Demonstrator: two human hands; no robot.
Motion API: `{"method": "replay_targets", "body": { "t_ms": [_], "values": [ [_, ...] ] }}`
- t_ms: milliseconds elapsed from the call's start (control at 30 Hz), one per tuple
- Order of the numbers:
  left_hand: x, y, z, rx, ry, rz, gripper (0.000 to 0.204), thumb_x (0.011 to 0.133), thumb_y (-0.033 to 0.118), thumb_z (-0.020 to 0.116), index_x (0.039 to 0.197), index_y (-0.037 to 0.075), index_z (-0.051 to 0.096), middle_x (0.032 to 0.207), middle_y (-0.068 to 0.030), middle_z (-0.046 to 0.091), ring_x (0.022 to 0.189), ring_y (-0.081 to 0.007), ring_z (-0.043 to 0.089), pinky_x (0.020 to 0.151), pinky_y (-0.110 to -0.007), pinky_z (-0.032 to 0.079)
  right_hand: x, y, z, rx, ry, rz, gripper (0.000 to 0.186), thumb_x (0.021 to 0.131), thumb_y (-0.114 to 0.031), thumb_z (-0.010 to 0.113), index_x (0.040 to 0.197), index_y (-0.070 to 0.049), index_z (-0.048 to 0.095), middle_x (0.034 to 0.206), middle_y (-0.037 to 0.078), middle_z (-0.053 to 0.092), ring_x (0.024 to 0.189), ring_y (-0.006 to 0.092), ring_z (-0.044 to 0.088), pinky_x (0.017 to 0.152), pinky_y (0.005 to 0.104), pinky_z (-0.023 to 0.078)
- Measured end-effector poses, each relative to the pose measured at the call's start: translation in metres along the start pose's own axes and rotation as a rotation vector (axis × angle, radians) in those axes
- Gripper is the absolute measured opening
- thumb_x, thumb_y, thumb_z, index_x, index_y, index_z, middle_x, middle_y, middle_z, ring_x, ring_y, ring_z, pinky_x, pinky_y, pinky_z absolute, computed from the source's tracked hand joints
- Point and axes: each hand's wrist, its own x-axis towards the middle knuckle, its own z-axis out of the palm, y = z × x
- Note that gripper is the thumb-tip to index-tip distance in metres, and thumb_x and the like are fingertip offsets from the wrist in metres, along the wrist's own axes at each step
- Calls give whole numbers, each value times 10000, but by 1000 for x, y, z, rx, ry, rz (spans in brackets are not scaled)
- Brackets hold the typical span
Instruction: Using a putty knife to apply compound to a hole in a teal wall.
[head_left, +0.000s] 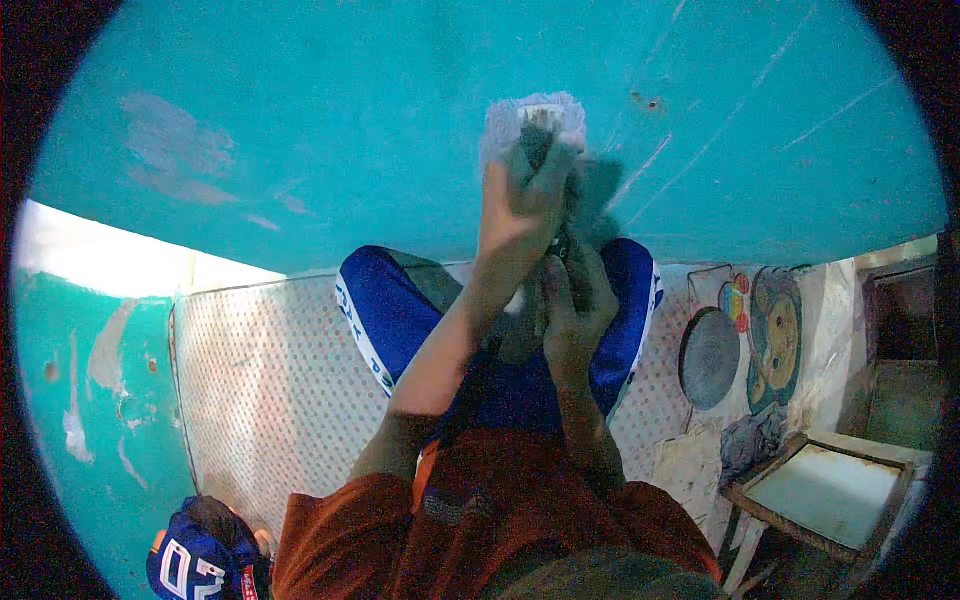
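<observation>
Before me, a pale lavender, fuzzy-edged square pad (495, 122) shows against a teal wall (330, 90). My left hand (522, 205) is raised just below it, its fingers curled around a dark, slim thing that overlaps the pad's light middle. Lower and slightly to the right, my right hand (580, 300) is closed, its fingers pinching the lower end of something small and black. Whether both hands hold the same object I cannot tell; dim light and the fingers hide most of it. A shadow falls on the wall to the right.
I sit on a pale dotted mat (240, 370), my blue-trousered knees bent on either side. At the right are a round grey disc (710, 358), a bear-shaped mat (785, 335) and a wooden-framed stool (825, 490). Something blue with white markings (205, 550) is at lower left.
</observation>
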Motion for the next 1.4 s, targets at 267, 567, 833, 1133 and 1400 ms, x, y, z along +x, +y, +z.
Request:
{"method": "replay_targets", "body": {
  "t_ms": [267,567,833,1133,1400],
  "values": [
    [1,7,11,-299,72,-58,200,889,217,551,885,17,558,913,-78,583,761,-131,566,625,-257,469,8,-7,-4,-328,19,-278,330,821,-74,625,1127,38,572,998,141,645,852,158,601,763,277,472],
    [17,-10,11,-287,121,-140,304,840,292,536,678,39,577,552,-49,537,428,-142,491,398,-287,377,4,-27,3,-480,25,-213,320,816,-70,626,1117,28,581,975,148,656,835,153,622,738,270,478],
    [15,-3,11,-368,38,-184,303,834,304,537,686,42,563,546,-51,532,422,-141,491,374,-286,367,11,-30,6,-489,10,-325,317,818,-81,629,1112,26,587,959,163,658,837,155,624,727,279,483],
    [20,-9,17,-378,94,-235,241,859,241,501,724,57,579,585,-18,532,464,-100,484,416,-257,373,10,-11,-4,-438,19,-395,311,828,-97,621,1114,22,587,952,160,660,777,145,616,694,279,477],
    [11,-21,14,-349,120,-133,242,897,214,453,750,65,574,592,-11,511,503,-105,493,449,-247,371,7,-12,-2,-421,45,-338,306,826,-99,627,1102,27,590,955,167,657,825,158,628,734,285,481]
  ]
}}
